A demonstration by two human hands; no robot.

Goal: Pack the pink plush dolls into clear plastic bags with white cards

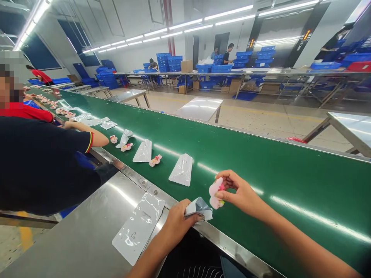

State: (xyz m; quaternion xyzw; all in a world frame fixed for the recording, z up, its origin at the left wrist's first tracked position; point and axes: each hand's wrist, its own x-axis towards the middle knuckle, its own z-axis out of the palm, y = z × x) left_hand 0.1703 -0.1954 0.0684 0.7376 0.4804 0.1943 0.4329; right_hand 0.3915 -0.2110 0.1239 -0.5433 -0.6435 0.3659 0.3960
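Pinching the pink toy [216,193], your right hand [242,195] sits just above the pouch [199,208] clamped in your left hand [176,222]. Its mouth looks barely open, so the toy may snag between your fingertips and drop.

No legible text or labels

This is a factory packing hall. A long green conveyor belt [261,162] is running from near right to far left, carrying clear plastic bags [181,170] and small pink toys [155,160] in a row. Steel worktops [87,227] are lining its near edge, and a co-worker [43,162] in a black shirt is standing at the belt on the left. Far across the bare floor, more people are working at long steel tables [261,71] among stacks of blue crates [222,68]. Rows of tube lights [185,26] are glowing along the high ceiling.
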